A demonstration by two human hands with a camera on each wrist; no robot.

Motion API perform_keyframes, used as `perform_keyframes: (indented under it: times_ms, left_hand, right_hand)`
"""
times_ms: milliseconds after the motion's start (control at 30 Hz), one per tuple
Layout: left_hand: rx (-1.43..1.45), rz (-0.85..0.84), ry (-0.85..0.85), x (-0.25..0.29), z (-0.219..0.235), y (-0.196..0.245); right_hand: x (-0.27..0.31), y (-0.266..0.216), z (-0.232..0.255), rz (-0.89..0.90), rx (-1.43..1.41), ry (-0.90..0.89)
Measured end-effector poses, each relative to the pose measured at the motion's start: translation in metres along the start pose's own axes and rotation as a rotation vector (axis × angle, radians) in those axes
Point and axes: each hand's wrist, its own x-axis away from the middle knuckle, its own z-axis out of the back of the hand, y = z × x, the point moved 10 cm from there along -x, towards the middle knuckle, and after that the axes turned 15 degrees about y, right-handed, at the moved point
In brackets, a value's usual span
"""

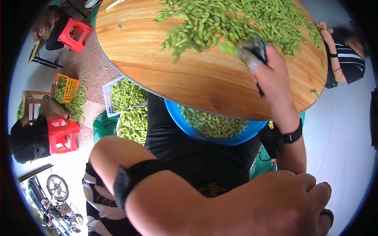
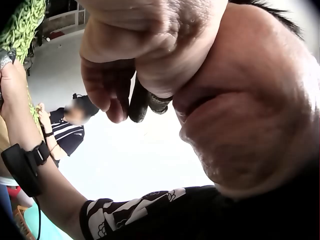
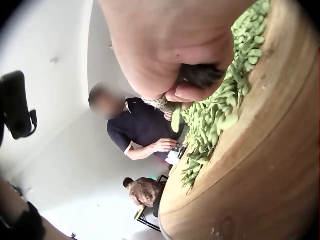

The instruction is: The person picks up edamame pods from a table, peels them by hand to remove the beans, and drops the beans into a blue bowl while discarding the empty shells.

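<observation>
My right hand (image 1: 273,74) is over the round wooden table (image 1: 157,70), pinching a green soybean pod (image 1: 228,49) at its grey-wrapped thumb (image 1: 250,59). Something black (image 3: 200,75) is tucked inside the palm, partly hidden by the fingers. Just beyond the hand lies a broad heap of soybean pods (image 1: 220,23). My left hand (image 1: 303,200) is raised close to the head camera, away from the table. In the left wrist view its fingers hang loosely bent, some with dark covers (image 2: 138,102), and no object shows in them.
Under the table edge, a blue basin (image 1: 177,122) on the lap holds shelled beans (image 1: 214,124). A white crate (image 1: 108,98) of pods stands to its left. Red stools (image 1: 75,35) and an orange crate (image 1: 71,88) are farther left. A seated person (image 1: 348,59) is at the right.
</observation>
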Motion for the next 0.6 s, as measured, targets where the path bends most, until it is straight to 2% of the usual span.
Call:
perform_keyframes:
  times_ms: [33, 67, 100, 167, 200, 267, 433, 500, 567, 600]
  left_hand:
    - [-0.012, -0.089, -0.138, 0.003, -0.017, 0.005]
    - [0.035, -0.014, -0.278, 0.006, -0.036, -0.004]
    - [0.019, -0.005, -0.273, 0.003, -0.043, -0.007]
    - [-0.238, -0.186, -0.551, 0.018, -0.074, -0.009]
    - [-0.242, -0.169, -0.553, 0.024, -0.081, -0.01]
    - [-0.233, -0.129, -0.43, 0.026, -0.086, -0.02]
    - [-0.211, -0.054, -0.142, 0.011, 0.008, -0.052]
    - [-0.234, -0.06, -0.019, -0.006, 0.025, -0.072]
    - [-0.254, -0.073, 0.106, -0.009, 0.052, -0.082]
    - [-0.286, 0.117, 0.224, -0.003, 0.063, -0.114]
  right_hand:
    - [0.006, 0.001, 0.006, 0.003, -0.014, -0.004]
    - [0.014, 0.011, 0.01, -0.109, -0.101, -0.01]
    - [0.02, 0.021, 0.01, -0.225, -0.188, -0.021]
    - [0.025, 0.028, 0.011, -0.246, -0.208, -0.021]
    - [0.027, 0.033, 0.013, -0.263, -0.206, 0.001]
    - [0.03, 0.041, 0.015, -0.298, -0.289, -0.002]
    - [0.041, 0.043, 0.023, -0.367, -0.492, -0.01]
    - [0.059, 0.046, 0.022, -0.558, -0.706, -0.053]
    - [0.075, 0.041, 0.019, -0.583, -0.907, -0.108]
    - [0.083, 0.042, 0.013, -0.625, -0.963, -0.16]
